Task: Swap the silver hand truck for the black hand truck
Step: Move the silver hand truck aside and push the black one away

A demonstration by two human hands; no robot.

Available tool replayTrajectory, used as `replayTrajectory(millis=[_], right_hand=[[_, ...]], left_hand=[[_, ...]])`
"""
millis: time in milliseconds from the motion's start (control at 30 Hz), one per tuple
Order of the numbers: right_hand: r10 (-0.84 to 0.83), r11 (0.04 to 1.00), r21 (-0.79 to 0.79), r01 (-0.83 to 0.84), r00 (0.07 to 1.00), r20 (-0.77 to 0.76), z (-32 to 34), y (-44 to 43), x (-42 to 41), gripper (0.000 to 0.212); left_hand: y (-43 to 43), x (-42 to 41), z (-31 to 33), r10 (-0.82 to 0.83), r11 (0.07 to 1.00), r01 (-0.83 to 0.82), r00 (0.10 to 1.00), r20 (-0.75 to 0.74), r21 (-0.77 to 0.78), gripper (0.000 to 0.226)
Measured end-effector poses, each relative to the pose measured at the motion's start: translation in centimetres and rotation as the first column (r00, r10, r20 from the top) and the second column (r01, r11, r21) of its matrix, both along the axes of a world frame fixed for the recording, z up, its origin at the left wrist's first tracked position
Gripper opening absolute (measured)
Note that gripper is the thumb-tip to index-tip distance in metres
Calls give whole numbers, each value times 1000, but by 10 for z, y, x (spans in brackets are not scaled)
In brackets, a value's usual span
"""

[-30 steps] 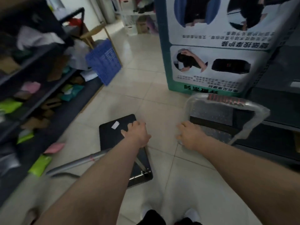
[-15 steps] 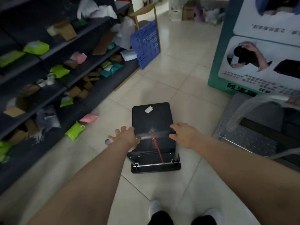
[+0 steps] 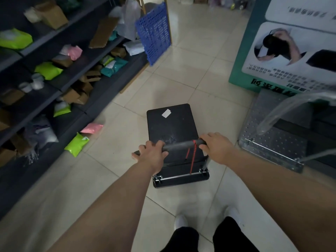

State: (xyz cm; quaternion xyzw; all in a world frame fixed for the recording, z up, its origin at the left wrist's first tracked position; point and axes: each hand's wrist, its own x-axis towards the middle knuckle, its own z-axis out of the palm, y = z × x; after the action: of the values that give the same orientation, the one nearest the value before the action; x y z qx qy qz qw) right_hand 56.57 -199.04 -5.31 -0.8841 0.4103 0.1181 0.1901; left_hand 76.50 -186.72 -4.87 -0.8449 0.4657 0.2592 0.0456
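Both hands now clenched on black hand truck (image 3: 172, 124) handle, left hand (image 3: 151, 155), right hand (image 3: 216, 148), tiled floor (image 3: 181, 70)

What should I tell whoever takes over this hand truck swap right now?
Left hand: closed on the left end of the black hand truck's handle.
Right hand: closed on the right end of that handle.
Black hand truck: on the tiled floor in the aisle, deck empty, straight ahead of the feet.
Silver hand truck: parked on the right by the green box, nobody touching it.
Done: silver one set aside, black one in hand.
Left: probably just wheel the black one off.
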Motion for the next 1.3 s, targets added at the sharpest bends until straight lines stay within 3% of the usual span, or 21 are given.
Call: replayTrajectory(millis=[433, 767, 1033, 1300], right_hand=[[-71, 993, -89, 74, 997, 40, -15, -45, -48, 33], [-203, 978, -25, 207, 974, 104, -16, -128, -100, 34], [-289, 955, -33, 295, 950, 120, -16, -163, -137, 37], [-350, 937, 65, 344, 929, 118, -14, -213, -145, 46]], left_hand=[[-68, -29, 9, -101, 994, 101, 995, -11, 38, 25], [-153, -88, 4, -84, 996, 84, 996, -29, -9, 21], [-217, -109, -6, -223, 973, 223, 975, -3, -54, 23], [-295, -98, -3, -360, 933, 359, 933, -21, -18, 21]])
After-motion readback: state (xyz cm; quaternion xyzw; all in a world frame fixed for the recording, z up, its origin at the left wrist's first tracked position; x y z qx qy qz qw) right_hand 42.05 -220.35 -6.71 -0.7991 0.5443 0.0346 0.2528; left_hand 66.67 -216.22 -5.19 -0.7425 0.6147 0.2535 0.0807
